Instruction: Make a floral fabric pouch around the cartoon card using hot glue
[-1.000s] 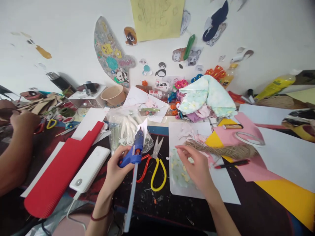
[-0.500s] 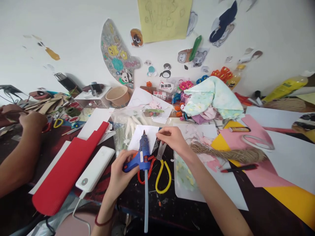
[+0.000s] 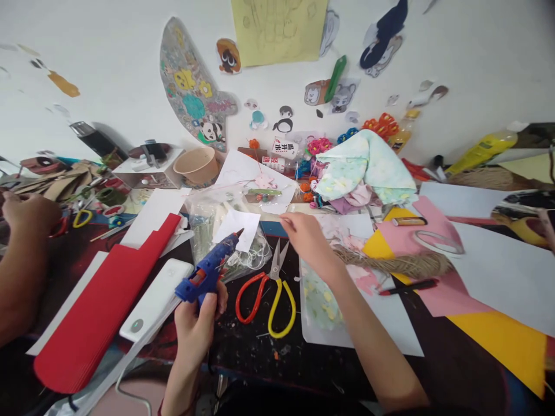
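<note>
My left hand [image 3: 195, 326] is wrapped round the handle of a blue hot glue gun [image 3: 208, 270]. The gun tilts, its dark nozzle pointing up and right over a small white paper [image 3: 247, 225]. A long translucent glue stick [image 3: 130, 351] trails from its back toward the lower left. My right hand [image 3: 313, 247] hovers near the middle of the table, fingertips pinched together; whatever they may hold is too small to make out. Below and between the hands lie scissors [image 3: 276, 273] with one red and one yellow handle, blades apart. Behind them is a clear plastic bag [image 3: 202, 222] with white string.
Red card strips [image 3: 104, 306] and a white power bank [image 3: 158, 300] with a cable lie left. Another person's arm [image 3: 21, 260] is at the far left. Rightward are a twine bundle [image 3: 399, 264], a red-black pen [image 3: 410, 287], pink paper [image 3: 462, 297] and patterned cloth [image 3: 368, 167].
My left hand has turned the glue gun from upright to a rightward tilt and shifted it left, uncovering the scissors. My right hand has moved slightly away from the scissors, fingers still pinched.
</note>
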